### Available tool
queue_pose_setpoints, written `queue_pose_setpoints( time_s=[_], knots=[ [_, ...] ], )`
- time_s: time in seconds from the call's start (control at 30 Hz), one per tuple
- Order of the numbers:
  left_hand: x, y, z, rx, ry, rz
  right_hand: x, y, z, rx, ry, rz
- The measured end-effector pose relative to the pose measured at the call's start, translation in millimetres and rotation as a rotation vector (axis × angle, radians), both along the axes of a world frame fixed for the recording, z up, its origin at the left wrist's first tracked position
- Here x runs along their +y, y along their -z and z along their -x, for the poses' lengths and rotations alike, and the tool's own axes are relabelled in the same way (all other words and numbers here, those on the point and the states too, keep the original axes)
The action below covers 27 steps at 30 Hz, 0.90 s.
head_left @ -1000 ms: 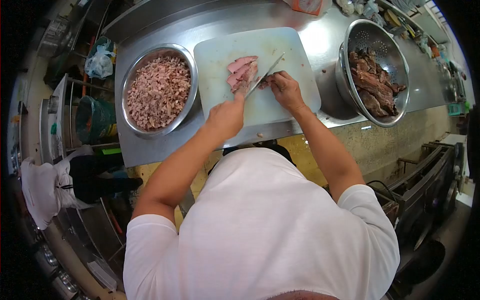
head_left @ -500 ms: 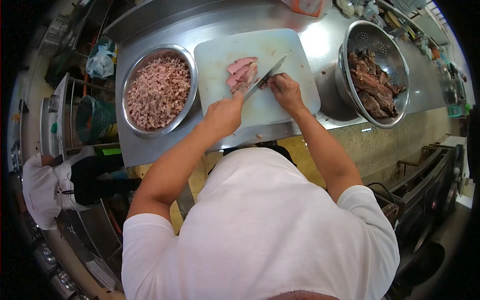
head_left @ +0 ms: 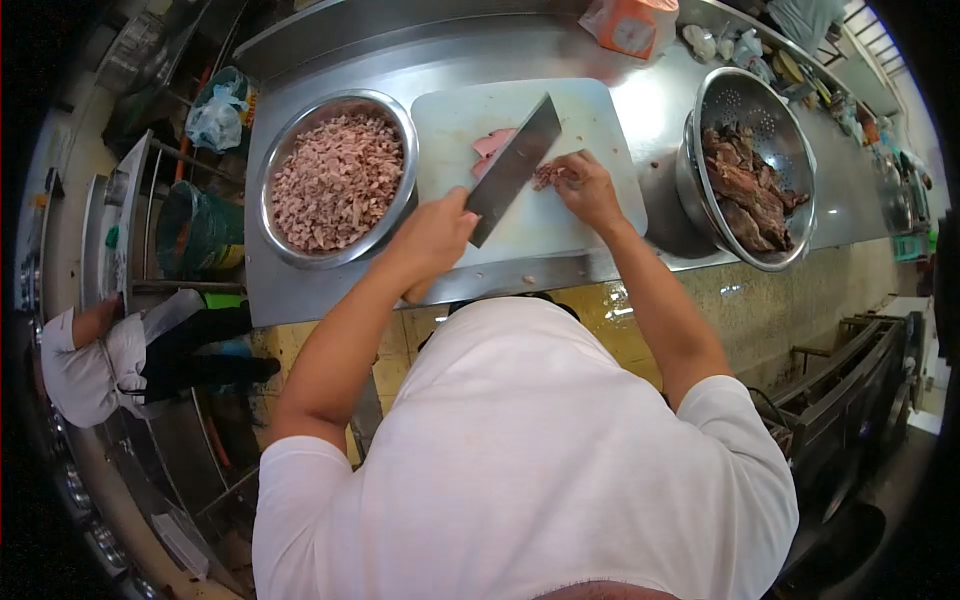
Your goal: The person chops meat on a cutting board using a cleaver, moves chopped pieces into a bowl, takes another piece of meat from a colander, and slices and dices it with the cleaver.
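Observation:
My left hand (head_left: pixel 435 235) is wrapped round the handle of a cleaver (head_left: pixel 515 172). Its broad blade is turned flat side up above a white cutting board (head_left: pixel 460 108), slanting toward the upper right. Pink slices of meat (head_left: pixel 489 146) lie on the board, partly hidden by the blade. To the right of the blade, my right hand (head_left: pixel 590 190) is closed over small pieces of chopped meat (head_left: pixel 545 177) at its fingertips. A steel bowl (head_left: pixel 270 215) heaped with diced meat (head_left: pixel 338 185) stands left of the board.
Right of the board, a steel colander (head_left: pixel 800 130) inside a bowl holds large dark chunks of meat (head_left: pixel 745 195). An orange scale (head_left: pixel 632 28) stands at the back of the steel counter (head_left: pixel 440 62). At far left is another person (head_left: pixel 100 365) in white and black.
The cleaver has risen off the meat and turned its flat side up. My right hand has shifted slightly right and down, with chopped bits at its fingers. The view has tilted a little.

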State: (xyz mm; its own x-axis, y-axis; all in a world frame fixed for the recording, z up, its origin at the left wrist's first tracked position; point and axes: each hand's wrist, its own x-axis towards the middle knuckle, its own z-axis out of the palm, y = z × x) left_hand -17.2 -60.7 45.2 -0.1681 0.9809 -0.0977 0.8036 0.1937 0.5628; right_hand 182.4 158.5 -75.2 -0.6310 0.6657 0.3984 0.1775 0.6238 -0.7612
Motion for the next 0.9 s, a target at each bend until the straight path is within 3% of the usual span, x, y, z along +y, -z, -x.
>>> queue_pose_setpoints(
  time_s=[0.07,0.17,0.2,0.23,0.3,0.33,0.37,0.43,0.47,0.53,0.63,0.67,0.77,0.83,0.9],
  knots=[
    [-15,-33,11,-0.331,-0.264,0.108,1,-20,9,-0.072,0.000,0.081],
    [-23,-35,26,-0.443,-0.386,0.039,-11,-40,41,-0.170,-0.095,-0.169],
    [-25,-35,25,-0.455,-0.438,0.030,0,-22,52,-0.227,-0.121,-0.289],
    [-29,-33,25,-0.456,-0.438,0.022,2,-22,55,-0.227,-0.122,-0.296],
    [-38,-27,26,-0.468,-0.418,0.036,1,-28,60,-0.564,-0.225,-0.343],
    [-42,-23,27,-0.472,-0.419,0.034,-8,-39,56,-0.597,-0.180,-0.303],
    [-47,-19,27,-0.468,-0.410,0.031,-7,-40,55,-0.605,-0.182,-0.305],
    [-52,-13,29,-0.473,-0.400,0.033,-1,-47,51,-0.287,-0.370,-0.419],
    [-55,-11,29,-0.492,-0.401,0.015,2,-50,45,-0.297,-0.366,-0.412],
    [-58,-9,28,-0.514,-0.391,0.003,2,-87,35,-0.406,-0.419,0.393],
    [-56,-13,25,-0.549,-0.404,0.041,7,-133,14,-0.523,-0.546,0.448],
    [-53,-14,23,-0.529,-0.388,0.060,3,-141,7,-0.483,-0.526,0.667],
    [-44,-9,14,-0.514,-0.320,0.086,21,-112,-10,-0.572,-0.525,0.716],
    [-38,-1,3,-0.522,-0.269,0.096,19,-71,-16,-0.674,-0.403,0.697],
    [-30,9,-16,-0.147,-0.096,-0.085,2,-35,-28,-0.493,0.205,-0.233]
  ],
)
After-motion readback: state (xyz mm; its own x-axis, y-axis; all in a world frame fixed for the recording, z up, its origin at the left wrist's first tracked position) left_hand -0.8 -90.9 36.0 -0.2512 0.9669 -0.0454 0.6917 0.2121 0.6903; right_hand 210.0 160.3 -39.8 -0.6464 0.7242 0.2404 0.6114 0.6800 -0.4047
